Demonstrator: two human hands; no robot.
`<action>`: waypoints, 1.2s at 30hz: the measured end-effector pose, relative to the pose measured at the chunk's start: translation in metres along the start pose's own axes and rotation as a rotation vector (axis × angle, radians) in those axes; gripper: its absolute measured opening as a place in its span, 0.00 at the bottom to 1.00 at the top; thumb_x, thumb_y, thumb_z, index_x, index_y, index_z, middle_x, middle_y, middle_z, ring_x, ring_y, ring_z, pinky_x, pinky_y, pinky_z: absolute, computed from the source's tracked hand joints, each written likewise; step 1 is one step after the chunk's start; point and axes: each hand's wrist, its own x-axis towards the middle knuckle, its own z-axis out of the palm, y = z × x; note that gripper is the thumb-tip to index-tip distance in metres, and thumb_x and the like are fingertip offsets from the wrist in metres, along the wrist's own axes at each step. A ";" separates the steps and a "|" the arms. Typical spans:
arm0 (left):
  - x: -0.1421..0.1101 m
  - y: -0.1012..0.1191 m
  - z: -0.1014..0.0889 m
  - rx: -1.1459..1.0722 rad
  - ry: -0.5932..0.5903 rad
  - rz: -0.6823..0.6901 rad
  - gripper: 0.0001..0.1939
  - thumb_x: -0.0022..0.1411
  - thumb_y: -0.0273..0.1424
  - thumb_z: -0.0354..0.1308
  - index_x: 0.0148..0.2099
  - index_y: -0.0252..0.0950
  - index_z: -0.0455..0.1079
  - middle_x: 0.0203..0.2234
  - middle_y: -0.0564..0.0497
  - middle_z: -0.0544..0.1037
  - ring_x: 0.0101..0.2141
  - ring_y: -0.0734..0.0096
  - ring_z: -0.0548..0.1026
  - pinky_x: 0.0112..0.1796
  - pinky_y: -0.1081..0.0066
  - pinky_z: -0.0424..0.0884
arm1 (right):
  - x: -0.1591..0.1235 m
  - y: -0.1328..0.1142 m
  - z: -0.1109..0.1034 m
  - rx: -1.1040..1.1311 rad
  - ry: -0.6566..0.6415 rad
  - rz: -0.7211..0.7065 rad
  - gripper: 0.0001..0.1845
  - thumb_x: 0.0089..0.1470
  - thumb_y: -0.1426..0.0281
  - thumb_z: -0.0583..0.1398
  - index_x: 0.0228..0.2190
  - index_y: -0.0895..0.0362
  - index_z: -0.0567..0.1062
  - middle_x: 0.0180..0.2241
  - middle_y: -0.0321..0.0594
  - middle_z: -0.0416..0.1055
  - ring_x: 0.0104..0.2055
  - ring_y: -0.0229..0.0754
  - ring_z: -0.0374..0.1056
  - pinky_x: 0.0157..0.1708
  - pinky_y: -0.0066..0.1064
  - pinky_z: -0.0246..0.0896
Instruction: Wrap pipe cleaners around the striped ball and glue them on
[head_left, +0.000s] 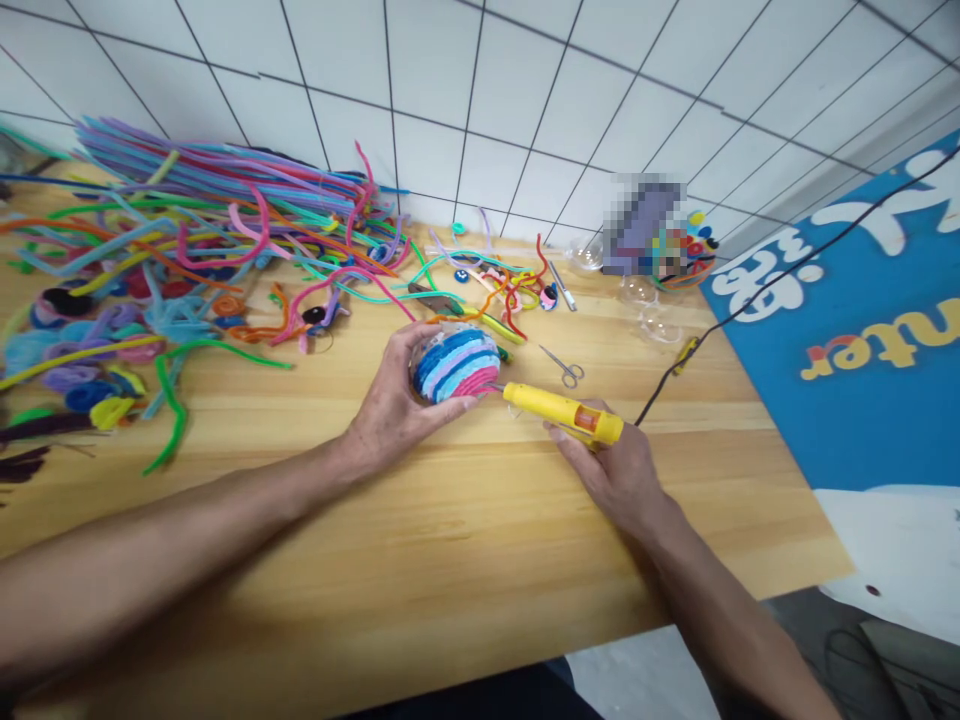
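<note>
My left hand point(396, 400) is wrapped round a ball point(456, 364) covered in coiled blue, white, purple and pink pipe cleaners, holding it on the wooden table point(450, 540). My right hand point(615, 465) grips a yellow glue gun point(561, 410). The gun's nozzle points left and touches the ball's lower right side, at the pink band. A black cord point(750, 300) runs from the gun's rear up to the right.
A large heap of coloured pipe cleaners point(187, 240) covers the table's left and back. Small scissors point(564, 366) lie just behind the glue gun. Clear plastic half-spheres point(651, 310) sit at the back right. A blue sign point(862, 350) lies beyond the right edge.
</note>
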 end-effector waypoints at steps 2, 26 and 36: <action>0.000 -0.001 0.000 0.003 0.000 -0.001 0.47 0.65 0.43 0.84 0.76 0.48 0.61 0.71 0.38 0.75 0.70 0.47 0.80 0.72 0.42 0.80 | 0.000 0.000 0.000 0.004 -0.015 0.010 0.06 0.76 0.65 0.64 0.45 0.53 0.80 0.31 0.37 0.81 0.28 0.44 0.79 0.30 0.32 0.72; -0.003 -0.006 0.000 -0.003 -0.007 -0.015 0.48 0.65 0.47 0.83 0.76 0.51 0.61 0.71 0.39 0.72 0.72 0.45 0.76 0.74 0.36 0.75 | 0.001 -0.005 0.002 0.075 -0.068 0.056 0.07 0.74 0.64 0.64 0.40 0.51 0.78 0.29 0.35 0.79 0.27 0.43 0.76 0.29 0.32 0.69; -0.002 -0.005 0.000 -0.030 -0.019 -0.023 0.47 0.65 0.47 0.83 0.75 0.50 0.62 0.71 0.39 0.72 0.72 0.44 0.77 0.74 0.35 0.76 | 0.000 -0.003 0.001 0.074 -0.076 0.075 0.08 0.75 0.62 0.63 0.44 0.52 0.80 0.33 0.38 0.83 0.32 0.46 0.80 0.33 0.33 0.72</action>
